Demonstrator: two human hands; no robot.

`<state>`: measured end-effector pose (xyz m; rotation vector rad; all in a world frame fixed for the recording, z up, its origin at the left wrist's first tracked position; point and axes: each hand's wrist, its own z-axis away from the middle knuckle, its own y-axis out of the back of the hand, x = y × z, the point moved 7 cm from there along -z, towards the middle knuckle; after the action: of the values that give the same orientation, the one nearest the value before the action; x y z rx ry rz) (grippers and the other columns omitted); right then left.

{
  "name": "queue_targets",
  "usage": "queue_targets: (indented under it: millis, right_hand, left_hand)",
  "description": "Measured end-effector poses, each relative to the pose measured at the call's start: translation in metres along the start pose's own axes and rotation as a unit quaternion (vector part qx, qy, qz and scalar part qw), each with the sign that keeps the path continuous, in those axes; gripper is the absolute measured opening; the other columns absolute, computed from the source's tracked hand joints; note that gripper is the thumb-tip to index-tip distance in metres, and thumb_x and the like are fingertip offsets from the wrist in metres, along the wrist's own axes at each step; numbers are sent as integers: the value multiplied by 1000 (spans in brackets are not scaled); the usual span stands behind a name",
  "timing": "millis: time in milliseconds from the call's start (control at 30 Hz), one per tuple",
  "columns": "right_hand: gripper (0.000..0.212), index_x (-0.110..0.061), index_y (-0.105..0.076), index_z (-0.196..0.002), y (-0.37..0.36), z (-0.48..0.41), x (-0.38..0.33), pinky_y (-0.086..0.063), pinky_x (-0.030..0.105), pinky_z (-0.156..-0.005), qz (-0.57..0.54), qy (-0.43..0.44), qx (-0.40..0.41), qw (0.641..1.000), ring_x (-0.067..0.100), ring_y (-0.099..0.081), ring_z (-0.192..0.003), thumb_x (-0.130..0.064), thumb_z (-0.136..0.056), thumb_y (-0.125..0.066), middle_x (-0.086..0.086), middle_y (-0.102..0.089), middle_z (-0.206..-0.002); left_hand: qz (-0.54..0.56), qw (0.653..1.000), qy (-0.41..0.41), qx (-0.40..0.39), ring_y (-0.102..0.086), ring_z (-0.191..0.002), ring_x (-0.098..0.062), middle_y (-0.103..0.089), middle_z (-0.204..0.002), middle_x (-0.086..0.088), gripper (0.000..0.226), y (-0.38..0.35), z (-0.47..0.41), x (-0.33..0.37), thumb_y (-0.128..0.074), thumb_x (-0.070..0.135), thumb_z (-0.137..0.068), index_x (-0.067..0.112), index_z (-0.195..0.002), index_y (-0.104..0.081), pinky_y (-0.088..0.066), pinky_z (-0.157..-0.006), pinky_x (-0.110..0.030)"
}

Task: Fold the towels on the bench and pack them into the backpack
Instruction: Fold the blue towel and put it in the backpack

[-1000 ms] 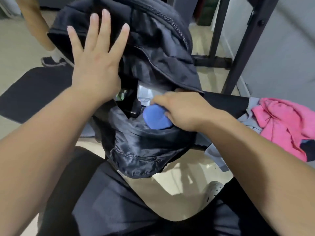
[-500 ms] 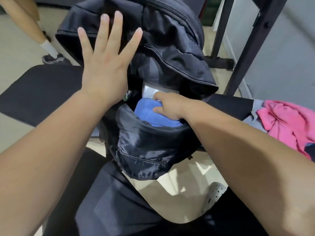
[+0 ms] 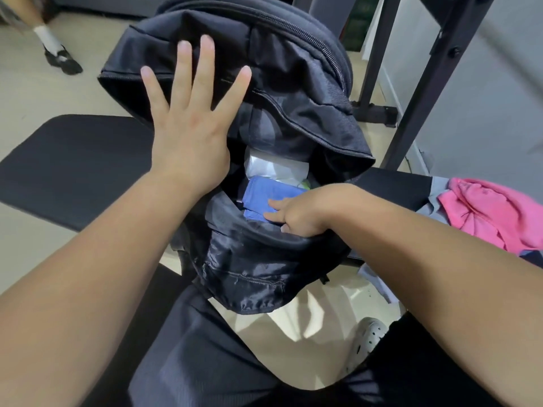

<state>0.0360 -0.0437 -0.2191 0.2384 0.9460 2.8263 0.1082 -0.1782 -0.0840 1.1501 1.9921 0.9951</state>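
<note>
Backpack (image 3: 293, 83): black, standing on the black padded bench (image 3: 73, 165) with its main compartment unzipped and gaping towards the camera. Its top is cut off by the upper frame edge.

Left hand (image 3: 188, 127): open, fingers straight and spread, palm flat against the backpack's upper flap. The palm side is hidden.

Right hand (image 3: 308, 210): at the near rim of the opening, with two fingertips lying on the folded blue towel (image 3: 264, 195). The thumb and the rest of the fingers are hidden behind the hand and the rim, so it cannot be told whether the hand pinches the towel or only presses on it.

Blue towel: inside the compartment, just below the rim. Its lower part is hidden by the glossy lining. A white item (image 3: 273, 168) sits farther in, touching the towel's far edge; it cannot be identified. A small green patch shows at its right, too little to name.

Pink towel (image 3: 487, 212): unfolded and crumpled on the bench at the right, well apart from the backpack and cut off by the right frame edge. It lies on a grey cloth (image 3: 437, 189), which is mostly covered.
</note>
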Motion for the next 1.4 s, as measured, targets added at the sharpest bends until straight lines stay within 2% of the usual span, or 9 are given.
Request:
queue_targets:
  millis: [133, 267, 333, 500, 667, 833, 933, 1133, 1400]
  right_hand:
    - [53, -30, -7, -162, 3, 3, -1, -19, 52, -122, -13, -14, -5, 1000, 34, -15, -154, -29, -111, -22, -5, 9, -170]
    - [38, -20, -63, -125, 34, 34, 2, -44, 34, -83, -39, -50, 172, 983, 26, -55, -103, -32, -107, -33, 1, -62, -132]
    - [37, -17, -64, -116, 35, 46, 2, -39, 33, -78, -41, -77, 168, 982, 27, -51, -95, -34, -107, -33, 7, -63, -127]
    - [53, -20, -32, -157, 5, 53, -11, -25, 35, -112, -122, -66, 9, 990, 28, -30, -145, -43, -111, -21, -2, -30, -162]
    - [51, -22, -60, -129, 12, 48, 1, -41, 38, -89, -118, -100, 159, 975, 30, -54, -118, -51, -106, -24, 7, -60, -134]
    - [34, -16, -68, -90, 30, 109, 12, -37, 36, -67, -132, -56, 600, 787, 29, -55, -82, -43, -97, -49, 0, -57, -79]
    - [37, -17, -68, -108, 8, 148, 21, -37, 40, -79, -151, -94, 768, 615, 32, -57, -92, -44, -83, -68, 6, -61, -96]
    - [115, -43, 7, -159, -32, 86, 55, -11, 48, -125, -621, -107, 540, 558, 11, 3, -155, -70, -77, -69, -7, 4, -169]
    - [100, -59, -3, -153, 14, 36, 48, -27, 42, -122, -700, 6, 468, 539, 4, -26, -148, -75, -75, -65, -23, -22, -163]
  left_hand:
    - [-2, 1000, 4, -6, 0, -153, -44, 1, -167, -22, 108, 2, 2, 0, -74, 6, -73, 29, -160, -13, -6, -113, -76]
    - [2, 1000, 9, -8, 1, -153, -44, 1, -167, -21, 107, 2, 5, 1, -74, 8, -74, 29, -160, -14, -6, -113, -76]
    - [0, 1000, 9, -8, 0, -153, -44, 0, -167, -21, 107, 2, 5, 2, -73, 8, -73, 30, -160, -15, -6, -113, -77]
    - [-1, 1000, 20, -19, 1, -153, -45, 1, -166, -23, 108, 1, 4, 6, -76, 12, -73, 30, -159, -14, -6, -114, -76]
    - [6, 999, 27, -29, 2, -153, -46, 2, -166, -25, 107, 3, 8, 11, -77, 21, -73, 30, -160, -13, -5, -114, -76]
    - [20, 999, 34, -34, 4, -153, -45, 3, -166, -25, 106, 6, 11, 17, -77, 31, -76, 29, -160, -13, -4, -115, -74]
    - [28, 998, 42, -38, 4, -153, -45, 4, -166, -23, 102, 8, 14, 18, -75, 36, -78, 29, -160, -14, -5, -115, -73]
    - [70, 995, 49, -46, 3, -154, -43, 4, -167, -20, 86, 11, 36, 19, -61, 46, -89, 30, -160, -18, -6, -115, -73]
    - [150, 988, 11, -34, -6, -155, -38, -8, -169, -12, 65, 12, 67, 28, -45, 47, -97, 27, -157, -32, -8, -116, -70]
